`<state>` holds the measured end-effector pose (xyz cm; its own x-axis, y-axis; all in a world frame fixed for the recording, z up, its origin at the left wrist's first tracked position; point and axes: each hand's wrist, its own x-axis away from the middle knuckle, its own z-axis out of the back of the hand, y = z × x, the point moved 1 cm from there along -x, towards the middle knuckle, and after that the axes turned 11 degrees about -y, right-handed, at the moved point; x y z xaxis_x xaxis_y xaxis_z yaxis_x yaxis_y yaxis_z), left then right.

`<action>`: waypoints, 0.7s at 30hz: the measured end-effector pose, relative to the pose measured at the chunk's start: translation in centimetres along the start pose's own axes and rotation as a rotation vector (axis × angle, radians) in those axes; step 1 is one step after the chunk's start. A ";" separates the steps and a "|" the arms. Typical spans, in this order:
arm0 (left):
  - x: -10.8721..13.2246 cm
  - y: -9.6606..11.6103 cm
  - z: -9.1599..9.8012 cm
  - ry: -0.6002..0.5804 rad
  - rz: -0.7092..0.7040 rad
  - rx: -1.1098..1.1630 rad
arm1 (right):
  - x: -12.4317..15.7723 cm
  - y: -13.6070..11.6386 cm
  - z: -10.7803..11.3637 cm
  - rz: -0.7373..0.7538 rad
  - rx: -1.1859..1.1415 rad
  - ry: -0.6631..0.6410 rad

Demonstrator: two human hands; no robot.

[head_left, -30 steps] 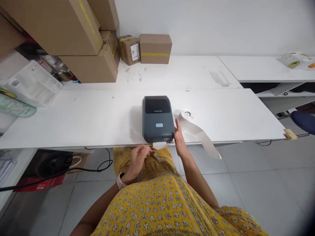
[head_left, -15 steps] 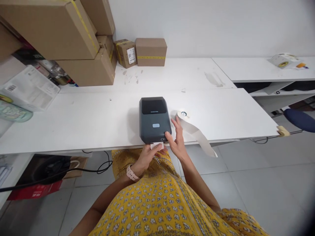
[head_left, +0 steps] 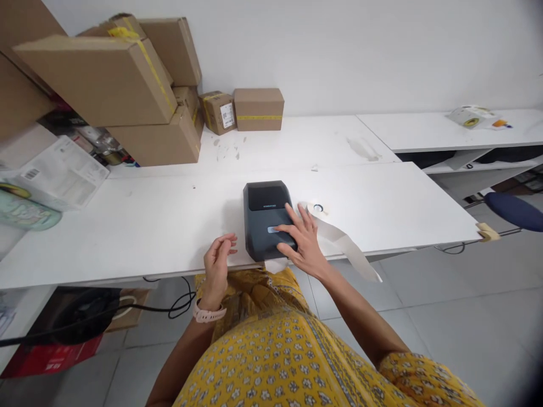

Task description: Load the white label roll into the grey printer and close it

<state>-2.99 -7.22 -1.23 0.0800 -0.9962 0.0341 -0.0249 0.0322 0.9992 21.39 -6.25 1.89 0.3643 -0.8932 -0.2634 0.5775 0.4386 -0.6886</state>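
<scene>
A dark grey label printer stands at the front edge of the white table, with a short white label strip sticking out of its near end. My right hand lies over the printer's right side, fingers spread, the index fingertip on the pale button. To the left of the printer, apart from it, my left hand is raised with loosely curled fingers and nothing visible in them. A roll of white labels rests right of the printer, its loose end hanging over the table edge.
Cardboard boxes are stacked at the back left, with two smaller ones against the wall. A white carton and a green bottle stand at the left. A blue stool is at the right.
My left hand has let go of the label strip and moved left, away from the printer. My right hand has shifted from the printer's right corner onto its top, reaching the button.
</scene>
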 end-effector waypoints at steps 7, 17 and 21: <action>-3.1 0.3 -2.2 -0.056 -0.037 0.023 | 1.1 1.3 -0.3 -0.117 -0.434 0.236; -7.6 -0.5 -4.6 -0.119 -0.007 -0.114 | -11.6 -1.1 4.0 0.103 -0.218 0.386; -8.4 -1.0 -5.0 -0.137 -0.039 -0.203 | -16.2 -0.7 6.2 0.132 -0.118 0.363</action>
<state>1.35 1.56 -2.36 -0.0589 -0.9982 0.0060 0.1778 -0.0046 0.9841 19.61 8.56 10.80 0.1355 -0.8162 -0.5616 0.4473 0.5562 -0.7004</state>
